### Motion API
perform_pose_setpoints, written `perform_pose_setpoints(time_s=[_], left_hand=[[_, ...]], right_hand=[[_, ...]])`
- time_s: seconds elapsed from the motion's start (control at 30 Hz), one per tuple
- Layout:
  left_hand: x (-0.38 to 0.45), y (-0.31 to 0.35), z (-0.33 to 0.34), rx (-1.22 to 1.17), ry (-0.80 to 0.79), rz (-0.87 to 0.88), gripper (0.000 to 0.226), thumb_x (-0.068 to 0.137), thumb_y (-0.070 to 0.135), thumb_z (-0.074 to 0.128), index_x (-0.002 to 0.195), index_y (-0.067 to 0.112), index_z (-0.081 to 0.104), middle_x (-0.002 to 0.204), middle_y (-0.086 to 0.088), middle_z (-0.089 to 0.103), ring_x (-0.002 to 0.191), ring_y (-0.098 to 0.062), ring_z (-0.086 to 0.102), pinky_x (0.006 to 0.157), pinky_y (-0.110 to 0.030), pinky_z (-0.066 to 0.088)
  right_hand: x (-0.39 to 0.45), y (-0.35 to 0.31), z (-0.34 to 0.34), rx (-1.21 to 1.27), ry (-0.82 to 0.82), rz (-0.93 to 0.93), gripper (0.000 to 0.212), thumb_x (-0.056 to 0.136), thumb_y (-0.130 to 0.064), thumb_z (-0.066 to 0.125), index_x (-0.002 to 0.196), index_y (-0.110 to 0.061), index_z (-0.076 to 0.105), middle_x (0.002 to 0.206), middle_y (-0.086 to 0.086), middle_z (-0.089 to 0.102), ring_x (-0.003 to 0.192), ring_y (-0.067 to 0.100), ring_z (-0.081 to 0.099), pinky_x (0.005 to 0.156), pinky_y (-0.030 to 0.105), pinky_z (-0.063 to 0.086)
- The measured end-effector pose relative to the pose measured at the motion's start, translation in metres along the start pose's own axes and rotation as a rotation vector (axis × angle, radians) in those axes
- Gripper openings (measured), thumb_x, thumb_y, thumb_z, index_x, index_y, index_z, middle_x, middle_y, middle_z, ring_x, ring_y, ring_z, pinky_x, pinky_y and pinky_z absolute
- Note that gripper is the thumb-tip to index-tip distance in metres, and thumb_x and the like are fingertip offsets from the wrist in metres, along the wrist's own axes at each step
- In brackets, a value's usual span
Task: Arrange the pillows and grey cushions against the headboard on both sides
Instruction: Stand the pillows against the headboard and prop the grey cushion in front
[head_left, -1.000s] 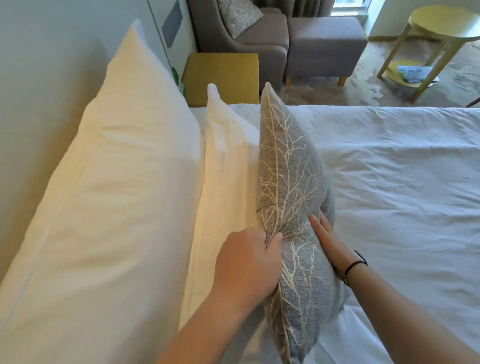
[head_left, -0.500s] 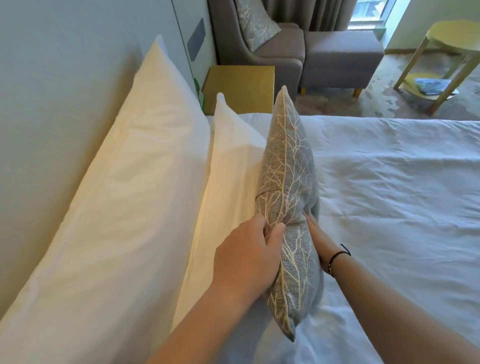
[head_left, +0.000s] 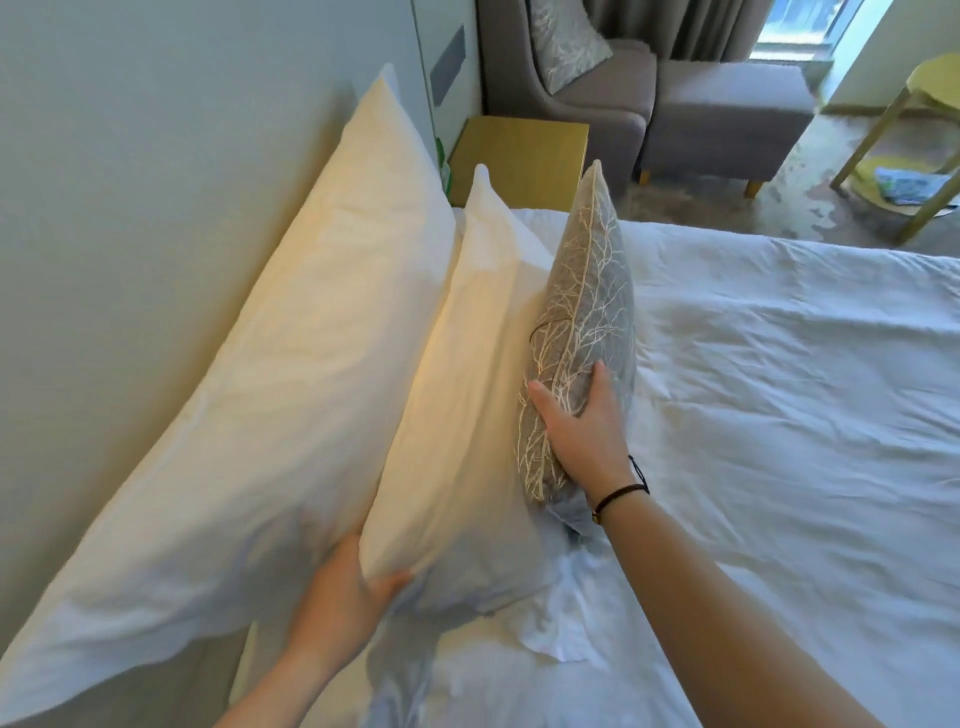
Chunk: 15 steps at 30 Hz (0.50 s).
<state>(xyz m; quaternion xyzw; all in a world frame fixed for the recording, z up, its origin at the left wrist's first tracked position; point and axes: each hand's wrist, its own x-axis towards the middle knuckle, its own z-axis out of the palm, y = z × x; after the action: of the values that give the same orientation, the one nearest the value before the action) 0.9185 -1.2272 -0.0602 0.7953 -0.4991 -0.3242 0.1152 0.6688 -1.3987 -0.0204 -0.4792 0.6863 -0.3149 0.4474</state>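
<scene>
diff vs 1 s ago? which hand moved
The left hand let go of the grey cushion and dropped to the near corner of the front white pillow, gripping it. The right hand stayed on the cushion, now alone. The back pillow is unchanged.

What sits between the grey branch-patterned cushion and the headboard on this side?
Two white pillows. The large white pillow leans on the headboard; the smaller white pillow stands in front of it, gripped at its near corner by the left hand. The grey branch-patterned cushion, held by the right hand, rests against that smaller pillow.
</scene>
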Motion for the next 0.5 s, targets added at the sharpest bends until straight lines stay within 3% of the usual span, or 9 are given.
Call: perform_pose_setpoints(time_s=[0.1, 0.17, 0.37, 0.5], left_hand=[[-0.001, -0.007, -0.006, 0.083, 0.016, 0.009, 0.034, 0.085, 0.048, 0.071, 0.103, 0.019, 0.07, 0.1, -0.002, 0.074, 0.1, -0.025, 0.068, 0.078, -0.039, 0.054], [-0.003, -0.012, -0.013, 0.113, -0.006, 0.052, 0.035, 0.088, 0.05, 0.066, 0.101, 0.018, 0.07, 0.097, -0.003, 0.074, 0.095, -0.025, 0.068, 0.077, -0.04, 0.054], [-0.017, -0.04, -0.024, 0.182, -0.01, 0.011, 0.038, 0.09, 0.05, 0.063, 0.065, 0.023, 0.056, 0.066, 0.005, 0.061, 0.074, -0.024, 0.065, 0.058, -0.035, 0.044], [-0.02, -0.033, -0.022, 0.231, -0.037, -0.007, 0.04, 0.092, 0.049, 0.061, 0.064, 0.023, 0.05, 0.07, 0.001, 0.06, 0.075, -0.025, 0.061, 0.059, -0.036, 0.041]], right_hand=[[-0.011, -0.005, 0.008, -0.154, -0.067, 0.008, 0.113, 0.073, -0.063, 0.07, 0.153, -0.036, -0.005, 0.163, 0.01, 0.002, 0.15, 0.027, 0.005, 0.117, 0.053, 0.018], [-0.009, -0.007, 0.007, -0.211, -0.095, 0.014, 0.111, 0.076, -0.051, 0.072, 0.153, -0.035, -0.005, 0.163, 0.012, 0.003, 0.149, 0.029, 0.006, 0.116, 0.051, 0.018], [-0.012, -0.007, 0.001, -0.28, -0.212, 0.037, 0.103, 0.079, -0.032, 0.067, 0.152, -0.039, -0.004, 0.162, 0.009, 0.015, 0.135, 0.032, 0.04, 0.104, 0.049, 0.043], [-0.02, -0.003, -0.003, -0.246, -0.243, 0.036, 0.102, 0.079, -0.03, 0.065, 0.151, -0.042, -0.006, 0.162, 0.01, 0.013, 0.126, 0.035, 0.051, 0.097, 0.052, 0.049]])
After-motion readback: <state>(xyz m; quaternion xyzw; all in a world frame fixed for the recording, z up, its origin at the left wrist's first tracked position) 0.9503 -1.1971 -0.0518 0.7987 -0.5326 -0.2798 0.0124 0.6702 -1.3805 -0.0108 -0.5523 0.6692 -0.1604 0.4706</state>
